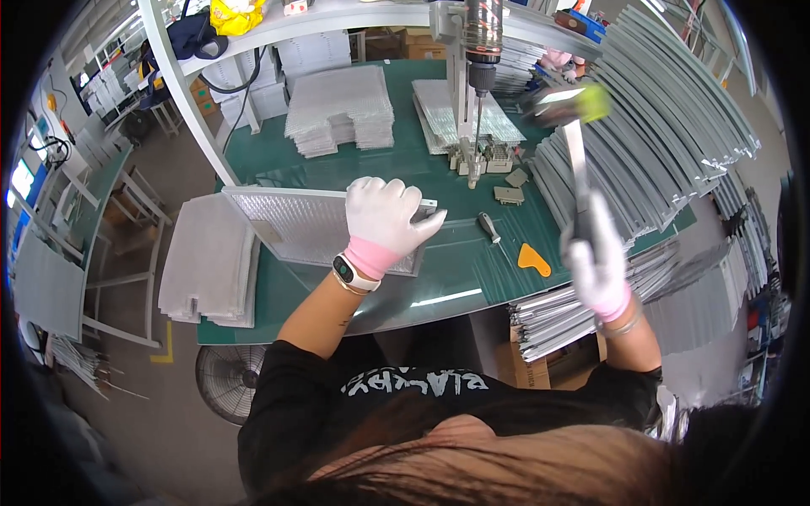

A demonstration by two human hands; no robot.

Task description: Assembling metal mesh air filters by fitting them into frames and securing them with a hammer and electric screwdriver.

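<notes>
My left hand (pixel 381 218), in a white glove with a pink cuff, is closed over the upper edge of a framed panel (pixel 302 221). The panel has a silvery textured face and a pale metal frame, and it stands tilted on the table. Its part behind my fingers is hidden. My right hand (pixel 597 261), gloved alike, grips the dark handle of a mallet (pixel 577 160) raised at the right. The mallet's head, dark with one yellow-green end, is blurred by motion. A screwdriver (pixel 489 228) and an orange scraper (pixel 533 261) lie between my hands.
A power screwdriver (pixel 483 51) hangs over small metal fittings (pixel 489 160) on the green table (pixel 337 177). Stacks of white sheets (pixel 207 261) stand at the left, with more sheets (pixel 342 105) behind. Long grey strips (pixel 666 118) are piled at the right. A fan (pixel 226 379) stands below.
</notes>
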